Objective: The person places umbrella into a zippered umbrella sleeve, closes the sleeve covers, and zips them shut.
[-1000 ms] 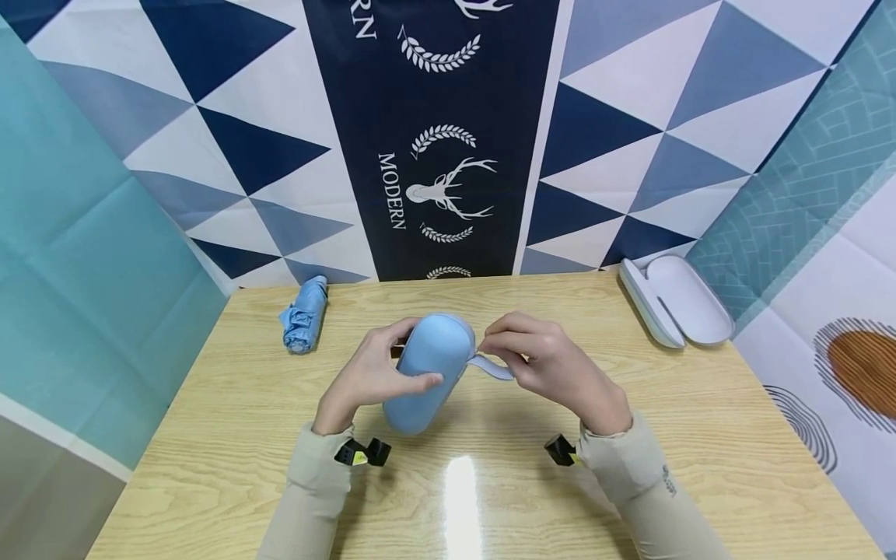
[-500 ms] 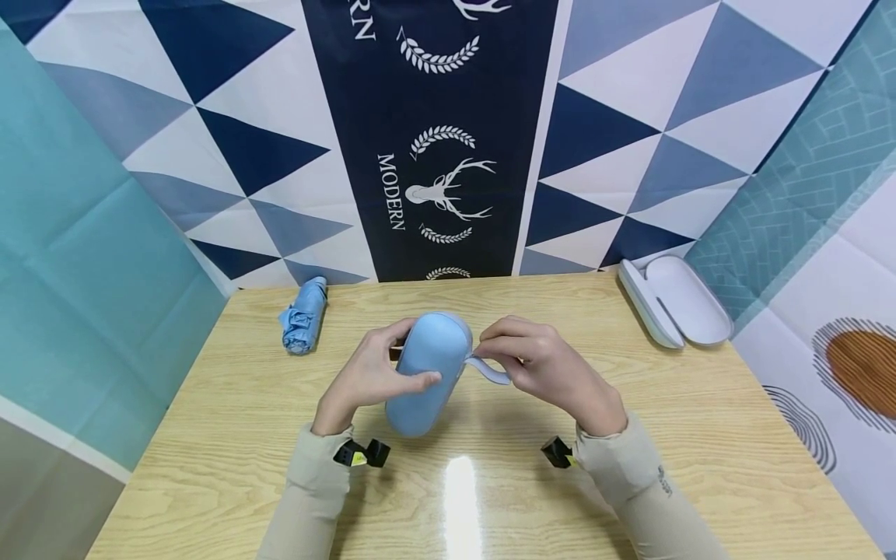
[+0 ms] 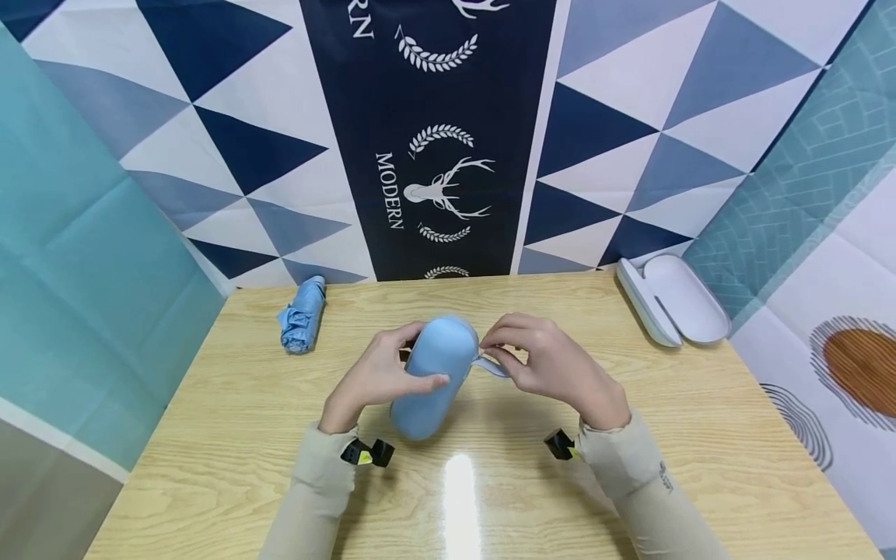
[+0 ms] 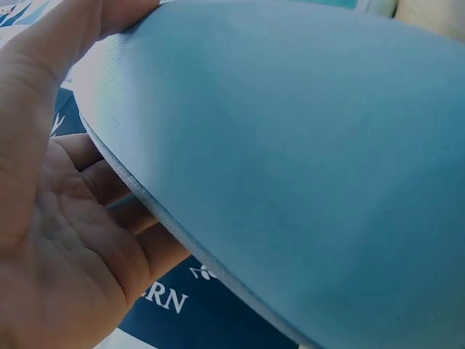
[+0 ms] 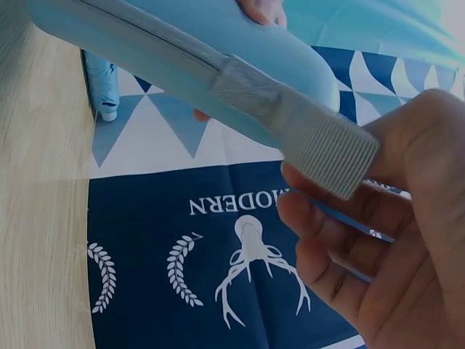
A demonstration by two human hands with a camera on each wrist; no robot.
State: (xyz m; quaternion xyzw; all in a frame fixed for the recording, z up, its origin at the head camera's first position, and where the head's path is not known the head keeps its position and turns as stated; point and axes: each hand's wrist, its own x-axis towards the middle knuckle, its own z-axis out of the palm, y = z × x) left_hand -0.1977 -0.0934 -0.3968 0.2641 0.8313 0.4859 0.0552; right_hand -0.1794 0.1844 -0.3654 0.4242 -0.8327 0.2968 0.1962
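A light blue zip case (image 3: 434,373), long with rounded ends, is held tilted above the table. My left hand (image 3: 385,369) grips it from the left, thumb across its top face and fingers behind, as the left wrist view also shows. A zipped seam (image 5: 156,33) runs along its side, and a ribbed strap loop (image 5: 327,149) sticks out from that seam. My right hand (image 3: 546,354) has thumb and fingertips pinched together at the case's right edge, beside the strap's base. In the right wrist view the strap hides exactly what they pinch.
A folded blue umbrella (image 3: 303,315) lies at the table's back left. At the back right sits an opened whitish hinged case (image 3: 689,299). The wooden table (image 3: 231,443) meets a patterned cloth wall (image 3: 448,155) behind.
The case and my left hand have shifted slightly right. My right hand stays at the case's edge, its fingers slightly rearranged; less of the strap shows beside it.
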